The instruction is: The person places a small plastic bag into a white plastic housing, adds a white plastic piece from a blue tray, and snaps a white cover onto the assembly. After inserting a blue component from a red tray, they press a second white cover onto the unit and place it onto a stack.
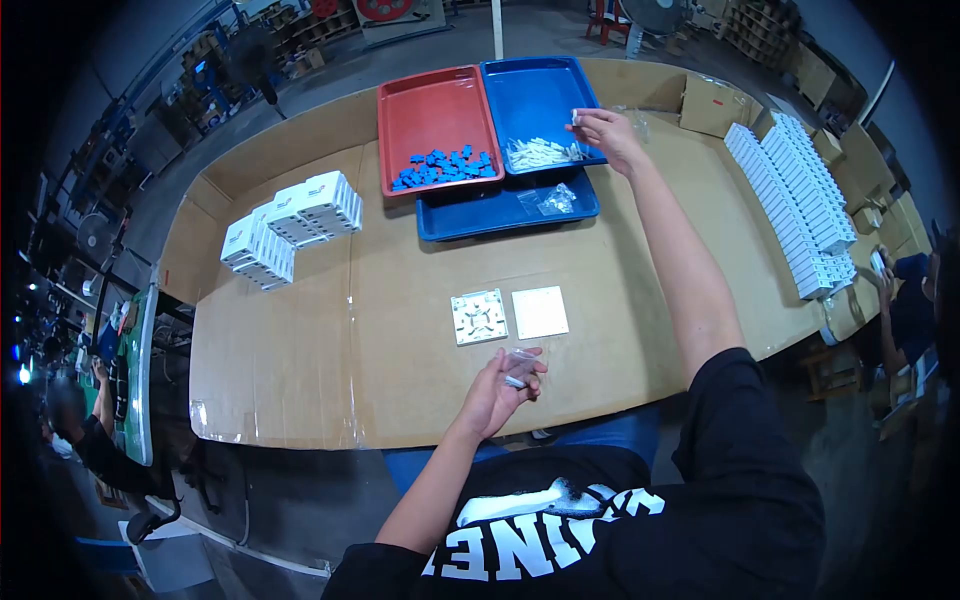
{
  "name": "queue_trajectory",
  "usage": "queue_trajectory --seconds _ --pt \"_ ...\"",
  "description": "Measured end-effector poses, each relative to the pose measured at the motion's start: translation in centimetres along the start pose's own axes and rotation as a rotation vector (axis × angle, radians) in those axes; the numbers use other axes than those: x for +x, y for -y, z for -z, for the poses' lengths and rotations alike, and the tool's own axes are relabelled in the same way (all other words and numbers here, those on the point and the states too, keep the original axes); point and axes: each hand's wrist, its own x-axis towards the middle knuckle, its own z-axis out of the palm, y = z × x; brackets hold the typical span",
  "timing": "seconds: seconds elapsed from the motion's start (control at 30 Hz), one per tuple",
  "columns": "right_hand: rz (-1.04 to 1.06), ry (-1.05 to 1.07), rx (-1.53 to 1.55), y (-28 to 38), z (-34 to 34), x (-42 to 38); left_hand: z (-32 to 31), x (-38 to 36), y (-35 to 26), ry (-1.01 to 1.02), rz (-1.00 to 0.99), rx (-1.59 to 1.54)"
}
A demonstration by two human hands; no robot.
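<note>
Two square white parts on the cardboard-covered counter (pixel 275 370), side by side with a narrow gap; clock centred on the pair, 12 pointing away from the wearer.

- Left one: molded white base (pixel 480 317), ribbed inner face up. Right one: flat white plate (pixel 540 312), smooth face up.
- Left hand (pixel 503 392), 6 o'clock, just below the pair. Palm up, fingers curled, grip loosely closed round a clear plastic bag (pixel 521 362); small white item (pixel 514 382) at the fingers, exact form too small to tell.
- Right hand (pixel 606 132), 1 o'clock, arm outstretched, raised by the near right corner of the blue tray (pixel 530 95). Grip pinched on a little white piece (pixel 576 117).
- Blue tray at 12: pile of slim white pieces (pixel 540 153) at its near end.
- Red tray (pixel 435 110), 11 o'clock, touching the blue one: scattered blue pieces (pixel 445 167), near end.
- Lower blue tray (pixel 465 220), 12 o'clock, partly beneath both; clear packet (pixel 558 200) in its right half.
- 10 o'clock: stacked white housings (pixel 290 225). 2 o'clock: long rows of white housings (pixel 795 205).
- Other people: one (pixel 95 440) at 8, another (pixel 912 300) at 3.
</note>
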Motion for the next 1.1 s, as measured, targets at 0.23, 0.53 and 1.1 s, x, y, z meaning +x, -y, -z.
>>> queue_trajectory --seconds 0.23,0.53,1.1 --pt "-0.006 0.106 0.316 0.3 -0.7 -5.0 -0.1 0.2 -0.2 0.022 0.046 -0.112" --pt "-0.141 0.113 0.071 -4.8 -4.0 -20.6 0.8 0.1 0.1 0.062 0.001 -0.172" --pt "-0.034 0.311 -0.344 -4.4 -9.4 -32.1 0.7 0.0 0.2 0.039 -0.024 -0.045"
